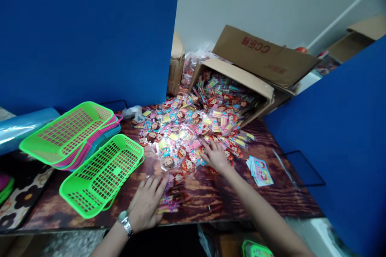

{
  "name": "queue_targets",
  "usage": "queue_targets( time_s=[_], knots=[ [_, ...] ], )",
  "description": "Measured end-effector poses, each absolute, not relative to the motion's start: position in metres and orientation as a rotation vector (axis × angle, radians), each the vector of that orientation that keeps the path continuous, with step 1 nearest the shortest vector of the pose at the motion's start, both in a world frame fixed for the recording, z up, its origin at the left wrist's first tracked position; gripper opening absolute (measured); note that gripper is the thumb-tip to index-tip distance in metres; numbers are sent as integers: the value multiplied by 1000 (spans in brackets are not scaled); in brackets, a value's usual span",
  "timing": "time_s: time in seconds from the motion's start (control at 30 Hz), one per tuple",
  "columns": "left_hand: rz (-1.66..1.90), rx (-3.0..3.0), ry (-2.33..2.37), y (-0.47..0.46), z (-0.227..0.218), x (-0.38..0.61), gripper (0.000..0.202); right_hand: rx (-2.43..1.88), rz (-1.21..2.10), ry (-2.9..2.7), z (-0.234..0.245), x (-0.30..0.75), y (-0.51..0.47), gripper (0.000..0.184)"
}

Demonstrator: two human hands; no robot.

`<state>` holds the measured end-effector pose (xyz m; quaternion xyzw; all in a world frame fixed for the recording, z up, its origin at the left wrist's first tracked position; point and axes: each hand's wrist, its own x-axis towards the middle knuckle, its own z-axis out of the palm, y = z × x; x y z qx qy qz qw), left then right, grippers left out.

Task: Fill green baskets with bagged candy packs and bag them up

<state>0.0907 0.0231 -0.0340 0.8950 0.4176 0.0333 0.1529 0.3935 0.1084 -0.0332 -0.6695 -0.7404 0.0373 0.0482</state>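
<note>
While the left hand [147, 200], a silver watch [123, 217] on its wrist, sits near the front edge of the tabletop [229, 204], its fingers stretch toward a small bunch of packets [169, 200] too blurred to make out, and I can't tell whether it grips any. Just to its left stands a green basket [117, 170]. Farther in, the right hand [215, 154] lies over the near right part of the pile, its fingers loosely spread wide. That pile of clear packets [181, 128], printed with cartoon faces, covers the middle of the tabletop; picture cards [261, 172] lie to the right of it. Behind the green basket is a stack of baskets [86, 146], green on top, pink and blue below. Beyond, a cardboard carton [235, 73] opens toward the pile, full of similar packets, with blue panels [84, 36] on either side and a pale wall [256, 0] at the back.
</note>
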Motion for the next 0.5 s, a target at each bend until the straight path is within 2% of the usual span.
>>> queue_targets(
  time_s=[0.1, 0.3, 0.37, 0.5],
  knots=[
    [96, 2539, 1188, 25, -30, 92, 93, -2141, 61, -2272, -52, 390, 101, 44],
    [118, 2560, 1158, 25, -33, 90, 90, -1520, 337, -2629, -43, 376, 99, 39],
    [111, 2567, 1142, 24, -37, 89, 89, -1659, 330, -2523, -36, 387, 109, 40],
    [83, 2550, 1140, 24, -40, 88, 85, -2336, 190, -2035, -39, 399, 125, 48]
  ],
)
